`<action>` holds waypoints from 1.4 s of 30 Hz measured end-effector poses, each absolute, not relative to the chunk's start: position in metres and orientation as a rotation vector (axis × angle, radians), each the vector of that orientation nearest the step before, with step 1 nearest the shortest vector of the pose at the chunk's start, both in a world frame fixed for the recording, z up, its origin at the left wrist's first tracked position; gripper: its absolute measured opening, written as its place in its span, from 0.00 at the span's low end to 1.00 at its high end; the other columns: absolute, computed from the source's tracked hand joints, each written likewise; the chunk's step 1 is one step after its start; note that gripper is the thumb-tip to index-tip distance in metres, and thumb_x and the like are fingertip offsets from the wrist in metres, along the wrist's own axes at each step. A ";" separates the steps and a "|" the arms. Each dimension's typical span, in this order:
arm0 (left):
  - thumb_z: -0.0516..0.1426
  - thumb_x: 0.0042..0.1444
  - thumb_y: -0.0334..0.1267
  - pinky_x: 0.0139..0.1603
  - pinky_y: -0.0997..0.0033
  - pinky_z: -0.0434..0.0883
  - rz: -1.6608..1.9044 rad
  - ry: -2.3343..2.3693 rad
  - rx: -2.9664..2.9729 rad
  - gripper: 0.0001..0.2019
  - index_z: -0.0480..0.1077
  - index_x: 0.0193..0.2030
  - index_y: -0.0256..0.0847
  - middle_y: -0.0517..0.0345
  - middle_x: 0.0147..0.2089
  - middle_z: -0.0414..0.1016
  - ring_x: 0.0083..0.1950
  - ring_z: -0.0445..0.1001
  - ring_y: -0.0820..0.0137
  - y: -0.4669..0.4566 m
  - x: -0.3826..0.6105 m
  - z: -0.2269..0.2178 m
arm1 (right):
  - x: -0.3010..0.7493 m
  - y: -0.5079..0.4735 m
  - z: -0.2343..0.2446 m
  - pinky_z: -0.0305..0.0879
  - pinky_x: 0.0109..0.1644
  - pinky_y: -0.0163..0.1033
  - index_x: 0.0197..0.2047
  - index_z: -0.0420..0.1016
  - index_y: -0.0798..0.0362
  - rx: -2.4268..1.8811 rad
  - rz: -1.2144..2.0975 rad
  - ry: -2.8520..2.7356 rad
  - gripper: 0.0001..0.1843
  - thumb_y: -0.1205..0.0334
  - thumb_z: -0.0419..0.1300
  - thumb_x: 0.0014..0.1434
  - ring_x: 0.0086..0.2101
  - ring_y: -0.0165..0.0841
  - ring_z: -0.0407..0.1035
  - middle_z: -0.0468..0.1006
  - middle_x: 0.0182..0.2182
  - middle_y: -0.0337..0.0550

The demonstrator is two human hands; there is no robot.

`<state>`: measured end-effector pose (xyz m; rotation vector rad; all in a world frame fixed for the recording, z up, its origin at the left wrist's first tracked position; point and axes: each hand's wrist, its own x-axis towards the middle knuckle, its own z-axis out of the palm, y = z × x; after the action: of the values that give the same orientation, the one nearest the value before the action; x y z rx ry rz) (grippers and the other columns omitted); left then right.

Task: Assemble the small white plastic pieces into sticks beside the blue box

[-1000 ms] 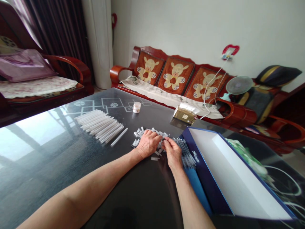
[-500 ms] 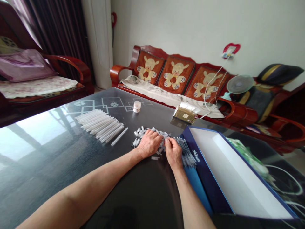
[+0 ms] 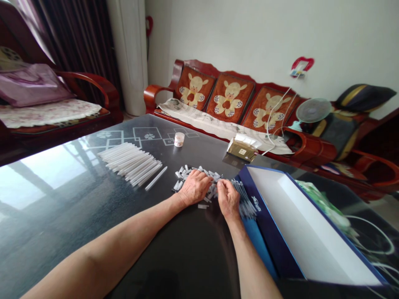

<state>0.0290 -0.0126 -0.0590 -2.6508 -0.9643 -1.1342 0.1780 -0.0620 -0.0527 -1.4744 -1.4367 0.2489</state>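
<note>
My left hand (image 3: 195,187) is closed over a loose pile of small white and black pen caps (image 3: 183,171), its fingertips turned away from me. Close beside it on the right, my right hand (image 3: 228,200) is closed in a pinch between thumb and forefinger. A thin, pale piece shows between the two hands, too small to name. Just past my right hand lies a bundle of thin, dark pen refills (image 3: 247,200), partly covered by that hand. Left of the pile, many white pen barrels (image 3: 131,163) lie side by side, with one barrel (image 3: 156,178) apart from the rest.
A long blue box with a white inside (image 3: 299,207) stands at the right of the dark glossy table (image 3: 77,216). Farther back are a roll of tape (image 3: 179,139) and a tissue box (image 3: 242,148). Green packaging (image 3: 324,203) and white cable lie beyond the blue box.
My right hand has shifted slightly to the right, widening the gap between the hands. My left hand stays almost in the same place.
</note>
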 end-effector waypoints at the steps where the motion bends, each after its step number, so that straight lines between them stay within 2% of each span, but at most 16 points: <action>1: 0.46 0.64 0.38 0.45 0.61 0.63 -1.136 -0.964 -2.650 0.13 0.70 0.45 0.38 0.53 0.34 0.70 0.37 0.65 0.66 -0.013 0.029 -0.059 | 0.178 -0.062 -0.053 0.64 0.36 0.38 0.37 0.73 0.53 -1.463 0.242 -1.465 0.16 0.50 0.52 0.60 0.30 0.35 0.70 0.78 0.29 0.45; 6: 0.45 0.64 0.38 0.45 0.61 0.63 -1.138 -0.939 -2.667 0.14 0.70 0.45 0.39 0.53 0.33 0.69 0.37 0.65 0.66 -0.015 0.030 -0.059 | 0.179 -0.062 -0.053 0.63 0.38 0.38 0.36 0.72 0.52 -1.430 0.152 -1.560 0.15 0.52 0.50 0.61 0.32 0.35 0.69 0.77 0.30 0.45; 12: 0.44 0.64 0.38 0.43 0.61 0.63 -1.131 -0.882 -2.701 0.15 0.70 0.45 0.38 0.53 0.32 0.68 0.36 0.64 0.66 -0.019 0.031 -0.053 | 0.178 -0.063 -0.052 0.59 0.33 0.37 0.24 0.67 0.51 -1.459 0.111 -1.559 0.20 0.50 0.47 0.63 0.25 0.32 0.64 0.72 0.21 0.41; 15: 0.44 0.64 0.38 0.43 0.62 0.63 -1.103 -0.888 -2.704 0.14 0.70 0.44 0.38 0.53 0.32 0.68 0.36 0.64 0.66 -0.020 0.030 -0.052 | 0.177 -0.063 -0.052 0.57 0.31 0.37 0.21 0.64 0.50 -1.497 0.143 -1.508 0.22 0.49 0.48 0.62 0.23 0.32 0.62 0.71 0.19 0.41; 20: 0.44 0.64 0.37 0.42 0.63 0.61 -1.053 -0.898 -2.684 0.14 0.70 0.42 0.39 0.55 0.31 0.67 0.35 0.63 0.66 -0.019 0.031 -0.053 | 0.176 -0.063 -0.050 0.58 0.32 0.37 0.23 0.66 0.50 -1.466 0.214 -1.505 0.20 0.50 0.47 0.63 0.24 0.33 0.64 0.72 0.21 0.41; 28: 0.42 0.65 0.39 0.42 0.62 0.60 -1.015 -0.945 -2.665 0.16 0.70 0.38 0.38 0.55 0.29 0.66 0.34 0.63 0.67 -0.021 0.031 -0.048 | 0.178 -0.062 -0.049 0.60 0.39 0.39 0.31 0.67 0.51 -1.336 0.043 -1.678 0.15 0.55 0.45 0.64 0.32 0.34 0.65 0.70 0.29 0.43; 36: 0.44 0.65 0.39 0.42 0.62 0.60 -1.092 -0.862 -2.664 0.15 0.71 0.41 0.38 0.54 0.30 0.67 0.35 0.63 0.67 -0.021 0.031 -0.049 | 0.178 -0.062 -0.051 0.59 0.30 0.37 0.21 0.65 0.51 -1.479 0.068 -1.554 0.23 0.51 0.46 0.64 0.22 0.32 0.64 0.70 0.18 0.41; 39: 0.45 0.64 0.39 0.43 0.62 0.61 -1.129 -0.862 -2.647 0.15 0.71 0.43 0.38 0.54 0.32 0.69 0.35 0.63 0.67 -0.019 0.030 -0.050 | 0.178 -0.061 -0.052 0.60 0.29 0.36 0.22 0.69 0.52 -1.522 0.153 -1.492 0.24 0.50 0.45 0.64 0.22 0.32 0.67 0.73 0.19 0.43; 42: 0.45 0.64 0.39 0.43 0.62 0.61 -1.136 -0.905 -2.622 0.15 0.71 0.42 0.38 0.54 0.32 0.69 0.35 0.63 0.66 -0.018 0.029 -0.050 | 0.180 -0.062 -0.053 0.62 0.32 0.36 0.27 0.71 0.53 -1.507 0.157 -1.508 0.22 0.51 0.45 0.64 0.26 0.33 0.69 0.76 0.23 0.45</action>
<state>0.0286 -0.0175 -0.0504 -2.6223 -0.9048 -1.1364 0.1805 -0.0615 -0.0528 -1.5072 -1.5085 0.1573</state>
